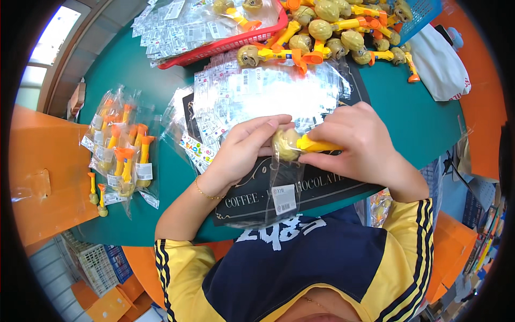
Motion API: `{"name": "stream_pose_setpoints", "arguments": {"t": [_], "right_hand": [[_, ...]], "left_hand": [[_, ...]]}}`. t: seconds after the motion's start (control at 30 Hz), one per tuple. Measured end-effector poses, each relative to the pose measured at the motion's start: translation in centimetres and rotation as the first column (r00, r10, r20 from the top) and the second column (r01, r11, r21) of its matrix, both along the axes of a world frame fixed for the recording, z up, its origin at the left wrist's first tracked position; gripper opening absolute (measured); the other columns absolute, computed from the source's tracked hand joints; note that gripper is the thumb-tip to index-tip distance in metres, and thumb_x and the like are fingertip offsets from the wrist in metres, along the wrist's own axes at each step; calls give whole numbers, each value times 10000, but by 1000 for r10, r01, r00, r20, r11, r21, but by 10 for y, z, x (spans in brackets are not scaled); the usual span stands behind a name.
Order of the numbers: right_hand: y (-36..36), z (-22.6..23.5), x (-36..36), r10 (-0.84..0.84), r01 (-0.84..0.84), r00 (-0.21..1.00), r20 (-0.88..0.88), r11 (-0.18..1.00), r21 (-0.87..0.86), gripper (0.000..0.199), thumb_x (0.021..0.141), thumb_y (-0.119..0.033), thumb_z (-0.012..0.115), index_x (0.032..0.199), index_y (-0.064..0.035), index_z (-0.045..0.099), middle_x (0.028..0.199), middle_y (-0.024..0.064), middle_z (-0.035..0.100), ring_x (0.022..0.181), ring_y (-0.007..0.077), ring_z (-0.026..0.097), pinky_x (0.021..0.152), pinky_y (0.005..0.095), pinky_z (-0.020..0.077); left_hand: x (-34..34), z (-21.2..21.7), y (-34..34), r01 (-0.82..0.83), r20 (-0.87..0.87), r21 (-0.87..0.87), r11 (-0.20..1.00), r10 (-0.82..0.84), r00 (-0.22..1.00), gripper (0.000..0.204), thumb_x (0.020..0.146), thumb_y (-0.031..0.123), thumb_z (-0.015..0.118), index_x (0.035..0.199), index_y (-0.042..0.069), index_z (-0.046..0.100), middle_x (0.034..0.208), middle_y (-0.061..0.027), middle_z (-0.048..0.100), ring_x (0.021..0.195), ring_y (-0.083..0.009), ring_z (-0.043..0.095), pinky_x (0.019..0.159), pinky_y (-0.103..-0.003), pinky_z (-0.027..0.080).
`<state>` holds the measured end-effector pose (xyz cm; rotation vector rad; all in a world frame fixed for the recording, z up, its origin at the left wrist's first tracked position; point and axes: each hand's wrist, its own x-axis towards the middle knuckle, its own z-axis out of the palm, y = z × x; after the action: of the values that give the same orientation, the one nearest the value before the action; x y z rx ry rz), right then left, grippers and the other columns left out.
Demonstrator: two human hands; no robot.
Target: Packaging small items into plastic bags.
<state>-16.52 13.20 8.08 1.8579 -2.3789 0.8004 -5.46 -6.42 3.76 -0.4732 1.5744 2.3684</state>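
While the left hand (244, 150) pinches the clear bag (284, 185) mouth open over the dark mat (322, 185), the right hand (357, 145) curls around a yellow-handled toy (298, 144), its head already inside; packed bags (120, 155) lie left.

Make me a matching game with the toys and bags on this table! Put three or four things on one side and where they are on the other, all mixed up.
Things:
1. Toy in the hands
2. Pile of bagged toys
3. Red basket
4. Heap of loose toys

Places:
A. Far right of the table, by a blue basket
B. Far side, left of the loose heap, holding empty clear bags
C. Middle, half inside a clear bag, held by left hand and right hand
D. Person's left, on the green table

Pairs: 1-C, 2-D, 3-B, 4-A
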Motion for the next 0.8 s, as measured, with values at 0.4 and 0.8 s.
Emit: {"name": "stream_pose_setpoints", "arguments": {"t": [0.4, 0.8], "right_hand": [[-45, 0, -39, 12, -257, 556, 831, 953, 158, 282, 680, -160, 856, 803, 2, 661, 755, 28, 672, 676, 83, 604, 610, 223, 473], [-27, -5, -12, 64, -190, 883, 466, 955, 229, 263, 677, -174, 818, 805, -12, 656, 707, 66, 652, 634, 162, 629, 599, 276, 489]], "left_hand": [[-7, -18, -11, -13, -177, 194, 981, 48, 983, 529, 989, 316, 510, 1392, -11, 406, 1323, -111, 509, 1113, -167, 562, 931, -305, 476], [-1, 1, -23, 338, 78, -316, 887, -331, 941, 330, 930, 281, 617, 1072, -11, 676, 806, -4, 646, 663, -46, 560, 573, -196, 440]]}}
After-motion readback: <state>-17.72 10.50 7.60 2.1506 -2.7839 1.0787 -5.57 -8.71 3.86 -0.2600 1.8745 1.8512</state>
